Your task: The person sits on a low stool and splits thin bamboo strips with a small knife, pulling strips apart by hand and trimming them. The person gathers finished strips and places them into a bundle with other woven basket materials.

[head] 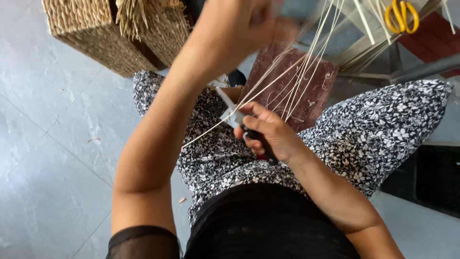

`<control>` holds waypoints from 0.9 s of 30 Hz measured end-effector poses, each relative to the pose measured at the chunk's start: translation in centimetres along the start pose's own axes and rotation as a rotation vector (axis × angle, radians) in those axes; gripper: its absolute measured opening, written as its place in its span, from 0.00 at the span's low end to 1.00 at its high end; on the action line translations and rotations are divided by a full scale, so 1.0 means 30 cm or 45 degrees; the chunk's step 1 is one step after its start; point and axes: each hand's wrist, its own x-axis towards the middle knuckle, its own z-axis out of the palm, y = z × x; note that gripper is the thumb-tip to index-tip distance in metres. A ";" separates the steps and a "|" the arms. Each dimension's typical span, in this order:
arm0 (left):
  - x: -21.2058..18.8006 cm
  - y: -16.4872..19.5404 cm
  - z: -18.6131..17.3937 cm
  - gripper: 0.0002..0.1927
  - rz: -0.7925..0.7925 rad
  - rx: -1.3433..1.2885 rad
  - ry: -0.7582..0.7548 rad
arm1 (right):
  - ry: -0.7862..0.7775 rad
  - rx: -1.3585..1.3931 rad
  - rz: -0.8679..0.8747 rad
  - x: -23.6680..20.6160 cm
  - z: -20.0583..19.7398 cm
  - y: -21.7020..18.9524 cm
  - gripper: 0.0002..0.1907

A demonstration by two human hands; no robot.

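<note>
Right fingers (249, 125): clamped on a dark-handled knife (256, 139).
Left fingers (268, 21): blurred, grip unclear.
Cane strips (306, 62): long axis slanting up between both.

Head camera, close, looking steeply down over lap.
</note>
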 end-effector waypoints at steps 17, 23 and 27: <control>-0.111 0.093 0.119 0.03 -0.296 -0.685 -0.165 | 0.038 0.020 -0.110 -0.020 -0.034 -0.069 0.25; -0.064 0.072 0.125 0.04 -0.234 -0.646 0.014 | 0.116 -0.032 -0.112 -0.012 -0.030 -0.067 0.25; -0.035 0.077 0.150 0.04 -0.256 -0.607 0.047 | 0.125 -0.045 -0.116 -0.014 -0.046 -0.095 0.23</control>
